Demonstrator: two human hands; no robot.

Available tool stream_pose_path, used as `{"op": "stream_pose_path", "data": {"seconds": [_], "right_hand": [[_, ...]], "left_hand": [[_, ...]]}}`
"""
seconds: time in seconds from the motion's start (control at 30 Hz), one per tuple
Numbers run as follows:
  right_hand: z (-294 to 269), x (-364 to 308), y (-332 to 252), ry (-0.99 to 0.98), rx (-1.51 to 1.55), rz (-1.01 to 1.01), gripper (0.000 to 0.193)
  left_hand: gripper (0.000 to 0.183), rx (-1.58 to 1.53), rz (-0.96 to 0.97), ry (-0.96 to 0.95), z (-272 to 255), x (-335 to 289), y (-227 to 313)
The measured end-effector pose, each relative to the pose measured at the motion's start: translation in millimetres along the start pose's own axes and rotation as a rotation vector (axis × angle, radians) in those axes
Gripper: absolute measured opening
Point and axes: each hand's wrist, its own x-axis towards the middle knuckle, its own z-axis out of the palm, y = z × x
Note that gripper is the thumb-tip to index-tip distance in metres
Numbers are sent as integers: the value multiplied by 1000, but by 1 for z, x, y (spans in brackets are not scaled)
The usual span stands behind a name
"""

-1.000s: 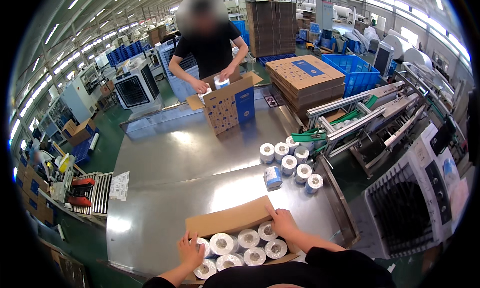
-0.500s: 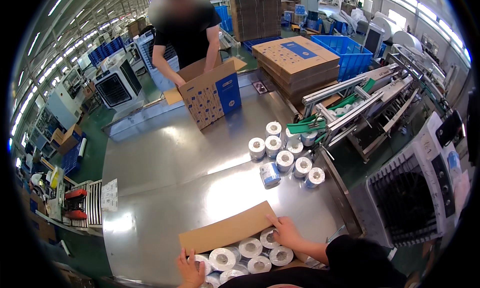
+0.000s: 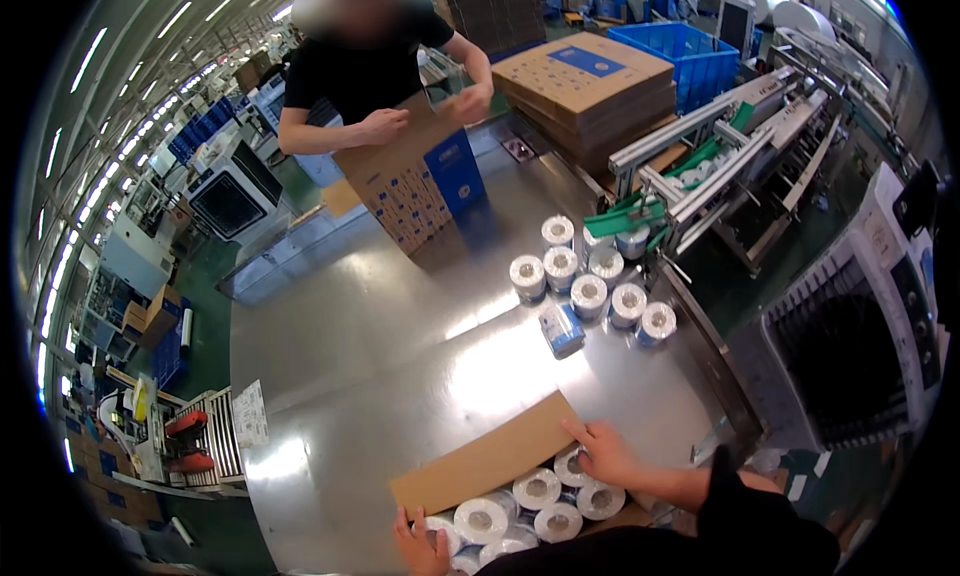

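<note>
A carton full of white paper rolls (image 3: 536,487) in clear wrap stands at the near edge of the metal table, its far brown flap (image 3: 485,454) leaning outward. At the flap's left end, my left hand (image 3: 421,546) rests with fingers apart, beside the leftmost roll. My right hand (image 3: 606,456) touches the flap's right end with its index finger stretched out and its thumb apart, above the rolls. Most of the carton's walls are hidden by the rolls and my dark sleeve.
Several wrapped rolls (image 3: 588,296) stand at the mid right, and one roll (image 3: 562,331) lies tipped. Across the metal table (image 3: 350,376), a co-worker handles a printed carton (image 3: 415,191). Flat cartons (image 3: 585,86), a blue crate (image 3: 685,61) and a conveyor (image 3: 715,156) border the right side.
The view has shifted, so the table scene sits differently. My hands keep their places at the flap's ends. The co-worker's hands have come up out of the printed carton to its top edge.
</note>
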Motion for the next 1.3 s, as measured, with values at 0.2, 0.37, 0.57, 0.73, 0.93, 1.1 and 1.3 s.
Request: {"op": "stream_pose_path", "data": {"seconds": [0.2,0.37,0.57,0.73,0.93,1.1,1.3], "right_hand": [[-3,-5,2,-35,-87,-2,67],[-3,-8,-2,-13,-15,30,68],[-6,-4,-1,-68,-62,40,68],[3,-7,3,-41,-39,20,73],[-5,3,0,-1,-43,-10,68],[5,-2,7,-17,-75,-41,74],[2,-2,3,-22,-113,-24,72]], "left_hand": [[63,-89,-4,-50,5,-1,-3],[63,-26,3,-87,11,-2,-12],[62,-26,-12,-62,16,-10,-13],[63,-5,-21,-64,8,-10,-10],[63,-35,-27,-70,10,-6,-12],[61,0,-14,-66,3,-11,-11],[62,-15,-51,-63,9,-10,-13]]}}
